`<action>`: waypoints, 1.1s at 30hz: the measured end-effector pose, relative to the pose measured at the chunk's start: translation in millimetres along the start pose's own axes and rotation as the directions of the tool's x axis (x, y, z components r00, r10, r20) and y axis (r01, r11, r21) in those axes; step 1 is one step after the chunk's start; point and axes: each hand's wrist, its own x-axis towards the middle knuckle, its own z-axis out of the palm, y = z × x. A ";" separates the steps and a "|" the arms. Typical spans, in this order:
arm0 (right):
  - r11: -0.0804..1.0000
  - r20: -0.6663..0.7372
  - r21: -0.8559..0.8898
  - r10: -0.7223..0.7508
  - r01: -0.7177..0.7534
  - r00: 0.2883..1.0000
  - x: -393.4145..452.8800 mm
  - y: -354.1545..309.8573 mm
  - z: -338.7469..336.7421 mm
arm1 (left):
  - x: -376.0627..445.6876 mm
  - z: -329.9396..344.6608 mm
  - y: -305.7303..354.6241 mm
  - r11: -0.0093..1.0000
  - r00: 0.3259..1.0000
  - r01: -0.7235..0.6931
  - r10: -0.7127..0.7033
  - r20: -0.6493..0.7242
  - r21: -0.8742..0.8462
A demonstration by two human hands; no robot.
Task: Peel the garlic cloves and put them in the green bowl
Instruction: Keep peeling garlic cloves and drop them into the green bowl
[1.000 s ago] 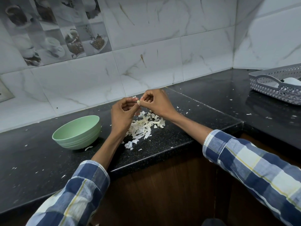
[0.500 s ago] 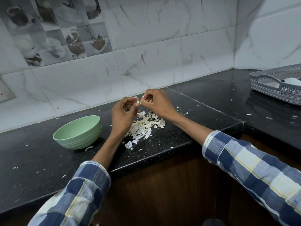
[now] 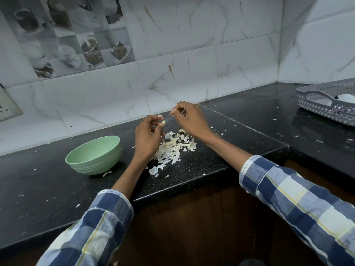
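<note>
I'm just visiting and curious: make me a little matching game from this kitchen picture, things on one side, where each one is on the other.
Things:
1. garlic clove
2. green bowl
3. pile of peels
4. grey basket

Places:
A. far right of the counter
B. on the counter below the hands
C. pinched in the left hand
D. on the counter left of the hands

Pairs: 1-C, 2-D, 3-B, 4-A
</note>
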 end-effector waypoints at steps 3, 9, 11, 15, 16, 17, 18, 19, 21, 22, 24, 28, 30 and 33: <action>0.996 0.160 0.090 -0.012 -0.003 0.987 -1.4 1.5 1.2 | -1.4 -1.6 1.3 1.000 1.000 0.002 -0.002 -0.009 -0.007; 0.990 0.287 0.141 -0.041 0.000 0.957 -1.9 5.2 6.3 | -0.6 -2.6 0.4 0.999 0.999 -0.034 0.034 -0.017 0.026; 0.990 0.279 0.139 -0.033 -0.006 0.960 -1.2 6.4 4.8 | -1.4 -0.7 0.0 0.996 0.997 -0.071 0.072 -0.013 0.053; 0.987 0.270 0.153 -0.003 -0.040 0.963 -0.3 7.5 -1.1 | -2.9 -0.1 2.0 0.989 0.992 -0.099 0.107 -0.067 0.110; 0.986 0.261 0.160 0.009 -0.053 0.965 -0.1 6.7 -3.1 | -4.6 -1.9 4.1 0.989 0.991 -0.097 0.106 -0.080 0.110; 0.985 0.257 0.162 0.021 -0.064 0.966 -0.4 7.0 -5.7 | -6.9 -3.7 6.1 0.988 0.991 -0.096 0.107 -0.085 0.118; 0.987 0.267 0.150 0.021 -0.063 0.963 -1.2 5.9 -7.3 | -10.4 -8.7 8.5 0.984 0.988 -0.105 0.120 -0.095 0.145; 0.992 0.286 0.115 0.013 -0.048 0.958 -1.7 5.3 -9.5 | -13.2 -14.0 11.1 0.974 0.984 -0.124 0.145 -0.101 0.189; 1.000 0.346 -0.011 -0.006 0.010 0.938 -2.3 4.5 -13.4 | -17.6 -28.5 15.7 0.949 0.972 -0.166 0.202 -0.116 0.267; 0.996 0.375 -0.076 -0.008 0.039 0.927 -1.9 4.5 -16.1 | -18.0 -36.7 17.8 0.938 0.966 -0.184 0.228 -0.123 0.293; 0.981 0.423 -0.175 -0.004 0.086 0.906 -0.9 3.2 -21.2 | -18.8 -55.5 21.7 0.925 0.957 -0.198 0.254 -0.140 0.325; 0.951 0.424 -0.275 -0.014 0.143 0.905 -2.2 -4.7 -26.7 | -19.1 -90.4 24.1 0.905 0.961 -0.122 0.210 -0.178 0.408; 0.930 0.445 -0.332 0.007 0.158 0.895 -2.6 -8.0 -29.8 | -20.3 -101.9 21.2 0.897 0.968 -0.049 0.151 -0.199 0.438; 0.903 0.539 -0.379 0.035 0.205 0.842 -3.5 -13.6 -36.4 | -27.5 -112.2 18.8 0.898 0.971 0.042 0.066 -0.229 0.439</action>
